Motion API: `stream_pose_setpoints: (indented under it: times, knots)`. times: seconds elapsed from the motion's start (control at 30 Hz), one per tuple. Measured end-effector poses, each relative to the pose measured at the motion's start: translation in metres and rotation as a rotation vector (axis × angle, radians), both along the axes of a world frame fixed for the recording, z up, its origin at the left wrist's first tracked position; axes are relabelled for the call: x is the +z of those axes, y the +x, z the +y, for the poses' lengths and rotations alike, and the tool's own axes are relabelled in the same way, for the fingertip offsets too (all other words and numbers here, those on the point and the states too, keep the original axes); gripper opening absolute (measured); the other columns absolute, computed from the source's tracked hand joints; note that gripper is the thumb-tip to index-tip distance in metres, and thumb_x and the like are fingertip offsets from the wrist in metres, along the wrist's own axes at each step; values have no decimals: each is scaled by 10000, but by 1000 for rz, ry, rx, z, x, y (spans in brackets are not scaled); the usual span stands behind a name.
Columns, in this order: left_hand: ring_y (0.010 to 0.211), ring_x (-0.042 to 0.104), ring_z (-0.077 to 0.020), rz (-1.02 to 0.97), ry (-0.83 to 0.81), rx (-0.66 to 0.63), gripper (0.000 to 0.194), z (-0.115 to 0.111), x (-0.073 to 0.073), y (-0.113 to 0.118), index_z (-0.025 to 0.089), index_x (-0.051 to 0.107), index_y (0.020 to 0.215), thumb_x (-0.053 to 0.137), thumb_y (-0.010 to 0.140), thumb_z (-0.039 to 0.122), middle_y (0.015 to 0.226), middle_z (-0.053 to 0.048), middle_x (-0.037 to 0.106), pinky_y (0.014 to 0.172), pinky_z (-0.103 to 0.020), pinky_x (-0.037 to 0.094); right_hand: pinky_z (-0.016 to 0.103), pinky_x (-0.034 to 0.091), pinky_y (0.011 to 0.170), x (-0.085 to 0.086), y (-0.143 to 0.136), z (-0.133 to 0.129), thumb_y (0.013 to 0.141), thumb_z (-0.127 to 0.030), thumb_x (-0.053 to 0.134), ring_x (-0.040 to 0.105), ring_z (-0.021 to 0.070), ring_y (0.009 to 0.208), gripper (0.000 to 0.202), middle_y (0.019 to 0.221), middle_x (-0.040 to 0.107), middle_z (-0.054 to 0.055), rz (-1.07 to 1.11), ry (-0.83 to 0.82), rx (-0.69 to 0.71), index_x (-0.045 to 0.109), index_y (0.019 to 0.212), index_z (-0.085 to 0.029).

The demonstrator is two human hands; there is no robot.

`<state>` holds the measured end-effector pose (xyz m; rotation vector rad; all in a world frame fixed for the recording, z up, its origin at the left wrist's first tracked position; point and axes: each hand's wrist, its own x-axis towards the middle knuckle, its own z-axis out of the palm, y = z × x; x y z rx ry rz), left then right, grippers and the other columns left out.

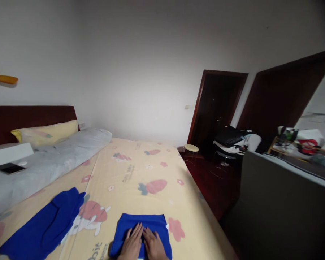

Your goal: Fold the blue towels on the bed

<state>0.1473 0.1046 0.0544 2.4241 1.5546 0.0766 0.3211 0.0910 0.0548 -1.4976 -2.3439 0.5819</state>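
Observation:
A blue garment, folded into a rough square, lies on the bed sheet close in front of me. My left hand rests flat on its middle with the fingers stretched out. Beside it, my right hand presses flat on the same cloth, fingertips almost meeting those of the left. Neither hand grips anything. To the left, a second blue cloth piece lies loose and creased on the sheet, apart from both hands.
A grey rolled quilt, a yellow pillow and a dark flat device are at the headboard side. Right of the bed stand a round stool, a chair piled with clothes and a dark panel.

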Motion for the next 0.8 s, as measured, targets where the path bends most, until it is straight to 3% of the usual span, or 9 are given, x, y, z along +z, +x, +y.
stream_pose_setpoints:
  times: [0.1, 0.2, 0.33, 0.57, 0.67, 0.8]
  knots:
    - [1471, 211, -194, 23, -46, 84, 604, 8, 3, -5, 290, 229, 1494, 273, 892, 260, 1591, 12, 224, 1189, -511, 206, 581, 290, 1136, 1, 4, 9, 960, -522, 296, 334, 254, 1409, 493, 1503, 398, 6, -20, -16, -35, 395, 1420, -373]
    - [1482, 169, -213, 74, -25, 253, 601, 15, 6, -20, 297, 198, 1495, 247, 904, 392, 1603, 11, 180, 1180, -568, 149, 590, 227, 1155, -8, 25, 19, 940, -595, 288, 261, 267, 1435, 572, 1540, 303, 33, -65, -22, -244, 379, 1436, -324]
    - [1492, 108, -224, 149, 24, 402, 666, 17, 9, -31, 239, 138, 1503, 220, 895, 499, 1613, -20, 97, 1181, -567, 95, 583, 187, 1170, -28, 48, 27, 940, -576, 262, 191, 272, 1452, 650, 1563, 201, 69, -144, -42, -513, 275, 1481, -214]
    - [1482, 165, -276, 197, 78, 428, 656, 21, 13, -30, 209, 234, 1483, 301, 881, 460, 1594, -58, 179, 1163, -622, 108, 591, 202, 1174, -39, 46, 31, 923, -576, 325, 234, 316, 1438, 685, 1541, 268, 106, -233, 71, -589, 350, 1451, -141]
    - [1441, 299, -261, 116, 284, 291, 563, 21, -8, -25, 270, 259, 1470, 302, 917, 363, 1561, -29, 279, 1156, -563, 226, 578, 301, 1138, -48, 36, 31, 937, -564, 309, 334, 307, 1400, 600, 1514, 348, 90, -170, 265, -512, 433, 1419, -228]
    - [1257, 553, -163, -8, 574, -161, 561, 13, -56, -19, 401, 179, 1460, 365, 939, 310, 1431, 55, 491, 987, -318, 460, 501, 471, 1007, -83, 18, 15, 953, -449, 336, 536, 265, 1261, 397, 1373, 556, 21, -72, 445, -390, 606, 1240, -400]
